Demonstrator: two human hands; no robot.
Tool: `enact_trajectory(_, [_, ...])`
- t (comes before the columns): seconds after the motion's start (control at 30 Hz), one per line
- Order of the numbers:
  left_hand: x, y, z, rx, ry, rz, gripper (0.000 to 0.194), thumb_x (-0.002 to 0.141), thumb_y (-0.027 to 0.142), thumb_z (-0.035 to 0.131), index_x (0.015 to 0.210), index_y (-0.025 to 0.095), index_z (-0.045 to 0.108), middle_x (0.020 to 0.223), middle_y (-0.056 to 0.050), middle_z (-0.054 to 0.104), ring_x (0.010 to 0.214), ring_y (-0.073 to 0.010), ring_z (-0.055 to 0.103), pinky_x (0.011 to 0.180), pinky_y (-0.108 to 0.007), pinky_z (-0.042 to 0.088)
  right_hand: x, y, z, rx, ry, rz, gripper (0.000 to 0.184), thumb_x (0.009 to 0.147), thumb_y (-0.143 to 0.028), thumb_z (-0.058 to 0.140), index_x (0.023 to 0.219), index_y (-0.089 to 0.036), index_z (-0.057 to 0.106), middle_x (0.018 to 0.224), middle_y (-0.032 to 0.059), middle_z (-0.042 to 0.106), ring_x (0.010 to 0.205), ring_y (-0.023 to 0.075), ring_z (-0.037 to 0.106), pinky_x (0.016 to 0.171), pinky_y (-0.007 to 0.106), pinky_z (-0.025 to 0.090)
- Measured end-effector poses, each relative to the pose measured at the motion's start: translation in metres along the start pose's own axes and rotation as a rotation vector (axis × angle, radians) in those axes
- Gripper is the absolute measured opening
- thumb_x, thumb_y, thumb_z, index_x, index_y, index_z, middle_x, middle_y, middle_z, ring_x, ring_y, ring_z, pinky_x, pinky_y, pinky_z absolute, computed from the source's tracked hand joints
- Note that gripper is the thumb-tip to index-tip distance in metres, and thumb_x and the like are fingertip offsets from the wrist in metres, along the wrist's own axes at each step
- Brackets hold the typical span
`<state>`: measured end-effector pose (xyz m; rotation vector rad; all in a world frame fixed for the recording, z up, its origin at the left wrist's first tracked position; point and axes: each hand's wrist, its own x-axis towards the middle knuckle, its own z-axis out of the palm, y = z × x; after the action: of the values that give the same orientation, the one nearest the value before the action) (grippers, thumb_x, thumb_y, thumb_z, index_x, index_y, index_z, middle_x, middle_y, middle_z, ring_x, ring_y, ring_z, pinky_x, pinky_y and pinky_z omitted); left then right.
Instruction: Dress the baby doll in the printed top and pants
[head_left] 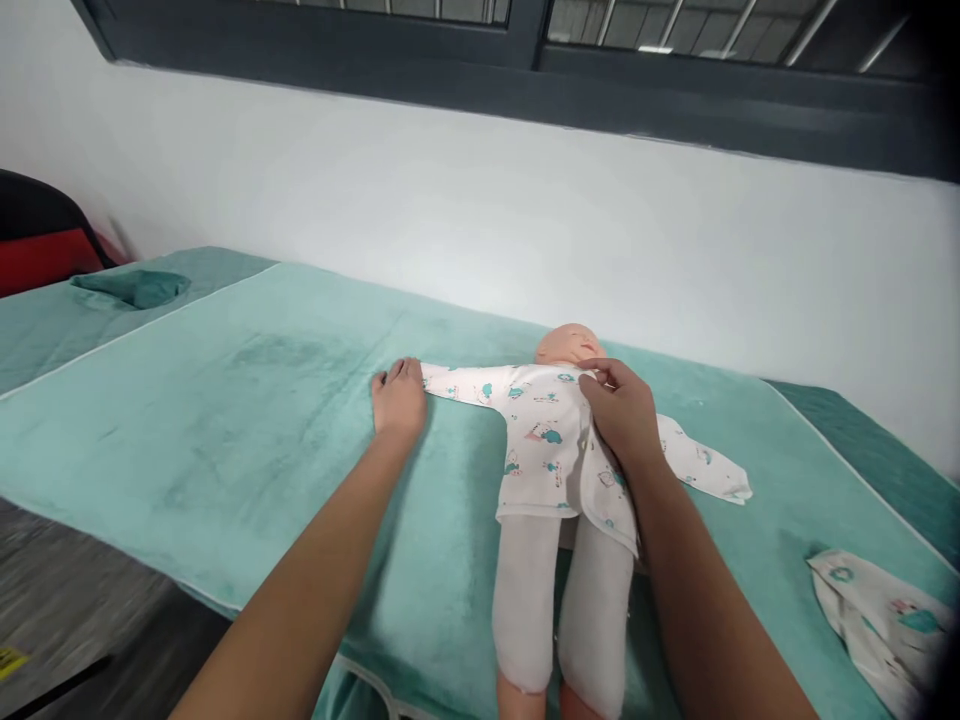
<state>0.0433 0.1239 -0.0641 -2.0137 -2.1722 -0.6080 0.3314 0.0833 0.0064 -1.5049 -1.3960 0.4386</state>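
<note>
A baby doll lies on its back on the green-covered bed, its head toward the wall. It has on a white baby shirt with small printed figures, and plain white cloth covers its legs. My left hand is closed around the cuff end of the outstretched sleeve; the doll's hand is hidden there. At the neckline, my right hand pinches the front edge of the shirt between thumb and fingers. The other sleeve lies spread out beyond my right wrist.
The green bed cover reaches up to the white wall. Another printed white garment lies crumpled at the lower right. A red and black chair stands at the far left, and a barred window is above.
</note>
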Motion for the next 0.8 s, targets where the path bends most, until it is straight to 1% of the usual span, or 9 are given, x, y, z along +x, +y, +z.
enact_trajectory(0.07, [0.000,0.000,0.001,0.004,-0.003,0.002,0.048,0.093,0.006,0.026,0.134,0.015,0.049,0.141,-0.015,0.056,0.140,-0.0227,0.041,0.110,-0.046,0.029,0.000,0.002,-0.002,0.059,0.023,0.012,0.024,0.075,-0.026,0.057,0.095,-0.022,0.071,0.069,-0.0047,0.043,0.059,0.0105,0.039,0.061,0.025,0.034])
enact_trajectory(0.2, [0.000,-0.001,0.005,0.001,0.011,0.011,0.050,0.093,0.005,0.026,0.137,0.013,0.047,0.143,-0.016,0.055,0.139,-0.0237,0.042,0.110,-0.047,0.029,0.001,0.008,-0.002,0.167,0.114,0.000,0.021,0.073,-0.024,0.059,0.090,-0.019,0.071,0.070,-0.0039,0.047,0.063,0.0109,0.040,0.063,0.024,0.035])
enact_trajectory(0.37, [0.000,-0.001,0.006,0.001,0.029,0.017,0.050,0.092,0.005,0.026,0.136,0.013,0.049,0.142,-0.015,0.056,0.138,-0.0237,0.043,0.110,-0.047,0.029,0.001,0.018,-0.002,0.309,0.143,0.027,0.019,0.073,-0.025,0.063,0.090,-0.018,0.070,0.067,-0.0047,0.047,0.060,0.0099,0.039,0.063,0.024,0.035])
enact_trajectory(0.47, [0.000,0.000,0.007,0.006,0.015,0.008,0.050,0.093,0.006,0.026,0.137,0.013,0.049,0.143,-0.016,0.055,0.139,-0.0239,0.042,0.111,-0.047,0.028,-0.001,0.017,-0.001,0.282,0.166,0.003,0.016,0.076,-0.026,0.061,0.088,-0.018,0.069,0.070,-0.0033,0.051,0.060,0.0101,0.041,0.062,0.025,0.035])
enact_trajectory(0.53, [0.000,0.001,0.007,0.007,0.014,0.002,0.050,0.093,0.006,0.026,0.137,0.014,0.049,0.144,-0.016,0.054,0.140,-0.0239,0.041,0.111,-0.046,0.028,-0.004,0.013,-0.001,0.193,0.125,-0.024,0.015,0.080,-0.027,0.059,0.089,-0.019,0.069,0.071,-0.0030,0.052,0.059,0.0102,0.040,0.061,0.025,0.035])
enact_trajectory(0.63, [0.000,0.002,0.008,0.011,0.031,0.007,0.050,0.092,0.005,0.026,0.135,0.014,0.051,0.143,-0.015,0.055,0.139,-0.0237,0.043,0.111,-0.046,0.028,-0.008,0.006,-0.002,0.051,0.070,-0.123,0.017,0.082,-0.028,0.061,0.096,-0.022,0.069,0.080,-0.0019,0.054,0.060,0.0105,0.042,0.065,0.027,0.040])
enact_trajectory(0.7, [0.000,0.002,0.008,0.012,0.048,0.016,0.048,0.092,0.006,0.027,0.132,0.013,0.053,0.141,-0.015,0.057,0.137,-0.0242,0.044,0.110,-0.046,0.029,-0.012,0.003,-0.004,0.004,0.067,-0.225,0.019,0.081,-0.028,0.065,0.098,-0.022,0.066,0.091,0.0006,0.055,0.067,0.0120,0.048,0.070,0.029,0.043])
enact_trajectory(0.73, [-0.001,0.003,0.008,0.013,0.055,0.020,0.047,0.092,0.007,0.028,0.132,0.013,0.053,0.141,-0.015,0.057,0.137,-0.0246,0.045,0.109,-0.046,0.030,-0.014,0.001,-0.006,-0.012,0.040,-0.283,0.018,0.081,-0.028,0.066,0.098,-0.022,0.065,0.095,0.0017,0.055,0.072,0.0135,0.051,0.073,0.031,0.045])
enact_trajectory(0.8, [-0.001,0.003,0.008,0.013,0.063,0.019,0.047,0.093,0.008,0.028,0.131,0.013,0.054,0.140,-0.015,0.058,0.136,-0.0251,0.045,0.109,-0.046,0.031,-0.022,-0.001,-0.010,-0.044,-0.098,-0.404,0.012,0.084,-0.031,0.066,0.093,-0.023,0.063,0.096,0.0026,0.057,0.084,0.0176,0.055,0.080,0.034,0.046])
